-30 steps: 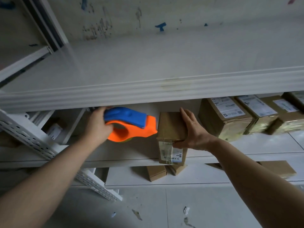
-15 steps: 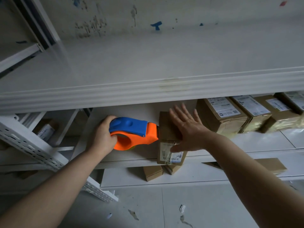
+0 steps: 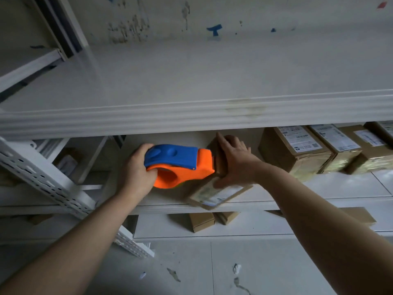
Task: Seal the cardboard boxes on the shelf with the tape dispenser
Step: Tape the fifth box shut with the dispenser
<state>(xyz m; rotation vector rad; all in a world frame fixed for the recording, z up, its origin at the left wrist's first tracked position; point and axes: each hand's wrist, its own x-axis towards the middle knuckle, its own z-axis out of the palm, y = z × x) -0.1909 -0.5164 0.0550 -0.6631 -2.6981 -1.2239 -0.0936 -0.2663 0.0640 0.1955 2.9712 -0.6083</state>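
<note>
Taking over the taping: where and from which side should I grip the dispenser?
Grip the dispenser by the orange loop at its left end, from the left, as the left hand does: fingers hook through the opening, and the nose is free at the box.

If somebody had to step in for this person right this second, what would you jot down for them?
Left hand grips the orange-and-blue tape dispenser, its nose against the small cardboard box.
Right hand lies flat on that box, steadying it at the shelf front edge.
Done: the labelled boxes to the right look taped already.
To do: run tape over this box; whether any has stuck yet cannot be seen.
</note>
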